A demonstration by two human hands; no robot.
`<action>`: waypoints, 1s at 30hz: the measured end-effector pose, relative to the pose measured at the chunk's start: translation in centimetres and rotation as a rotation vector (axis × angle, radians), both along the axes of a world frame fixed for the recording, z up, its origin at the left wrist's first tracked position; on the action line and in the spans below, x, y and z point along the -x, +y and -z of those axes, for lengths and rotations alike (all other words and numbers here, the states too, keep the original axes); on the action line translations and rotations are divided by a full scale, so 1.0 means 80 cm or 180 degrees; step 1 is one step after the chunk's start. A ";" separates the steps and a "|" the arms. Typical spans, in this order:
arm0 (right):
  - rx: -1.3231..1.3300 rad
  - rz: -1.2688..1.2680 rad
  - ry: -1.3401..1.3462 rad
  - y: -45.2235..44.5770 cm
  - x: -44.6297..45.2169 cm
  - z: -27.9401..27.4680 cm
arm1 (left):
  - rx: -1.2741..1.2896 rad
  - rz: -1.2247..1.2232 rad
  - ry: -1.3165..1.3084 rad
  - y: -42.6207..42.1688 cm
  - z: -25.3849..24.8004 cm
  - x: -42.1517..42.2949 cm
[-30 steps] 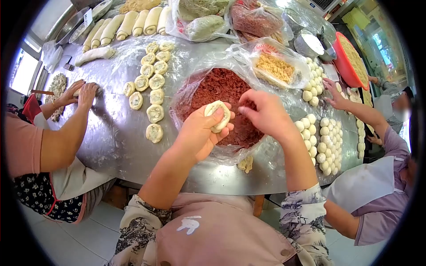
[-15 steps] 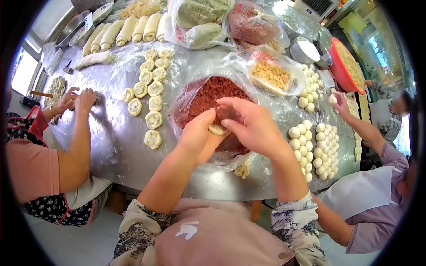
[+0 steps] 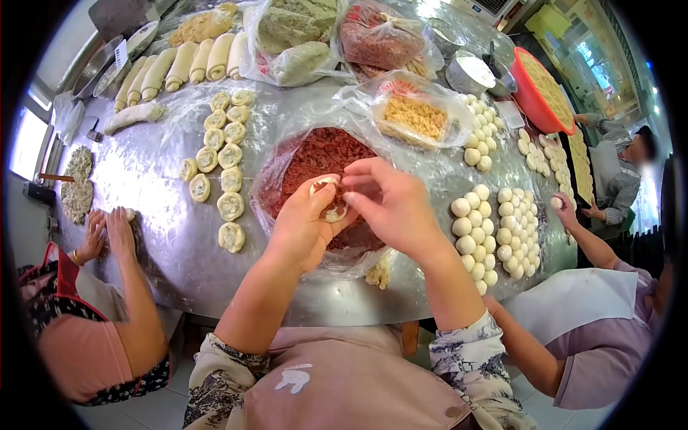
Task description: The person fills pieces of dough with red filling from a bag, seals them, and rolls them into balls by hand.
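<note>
My left hand point(image 3: 304, 223) is closed round a small dough wrapper point(image 3: 334, 214), whose pale rim curves up around dark red filling. Close against its right side is my right hand point(image 3: 394, 208), thumb and fingers pinched together at the rim. Both hands are above a plastic-lined heap of crumbly red filling point(image 3: 319, 154), partly hidden by them. Left of the heap, cut dough rolls point(image 3: 231, 206) with a spiral face lie in two uneven rows. A lump of dough scraps point(image 3: 380, 270) rests at the heap's lower edge.
Rows of white dough balls point(image 3: 473, 233) lie to the right. Behind are a bag of yellow crumbs point(image 3: 416, 120), bagged fillings point(image 3: 380, 36), long dough rolls point(image 3: 179, 66) and a red basin point(image 3: 542, 93). Co-workers' hands point(image 3: 107, 233) point(image 3: 565, 208) work at both sides.
The dough in my hands has tilted, so its rim and red filling now show. My view has shifted slightly. The right co-worker's hand, with a dough ball, has moved nearer the front.
</note>
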State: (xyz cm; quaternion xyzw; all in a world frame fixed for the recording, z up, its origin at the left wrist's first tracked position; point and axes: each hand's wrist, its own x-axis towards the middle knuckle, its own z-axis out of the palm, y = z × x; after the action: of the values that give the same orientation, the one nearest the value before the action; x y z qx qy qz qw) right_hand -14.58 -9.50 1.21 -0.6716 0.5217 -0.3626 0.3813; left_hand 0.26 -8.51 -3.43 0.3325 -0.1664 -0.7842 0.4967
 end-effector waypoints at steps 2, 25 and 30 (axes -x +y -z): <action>0.0183 0.0098 0.0332 -0.003 0.009 0.001 | -0.0056 -0.0119 0.0063 0.000 -0.002 -0.003; 0.1479 -0.0047 0.0610 0.013 -0.003 0.028 | 0.0021 -0.0111 0.0099 0.010 -0.004 -0.017; 0.1573 0.0320 0.1144 0.008 0.006 0.042 | 0.0093 -0.0152 -0.0168 0.013 -0.002 -0.014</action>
State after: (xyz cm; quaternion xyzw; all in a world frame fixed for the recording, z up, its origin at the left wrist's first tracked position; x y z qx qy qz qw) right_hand -15.06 -8.87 -2.14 -0.7706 0.5094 -0.3723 0.0897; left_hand 1.41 -7.47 -3.25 0.3496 -0.1830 -0.7606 0.5155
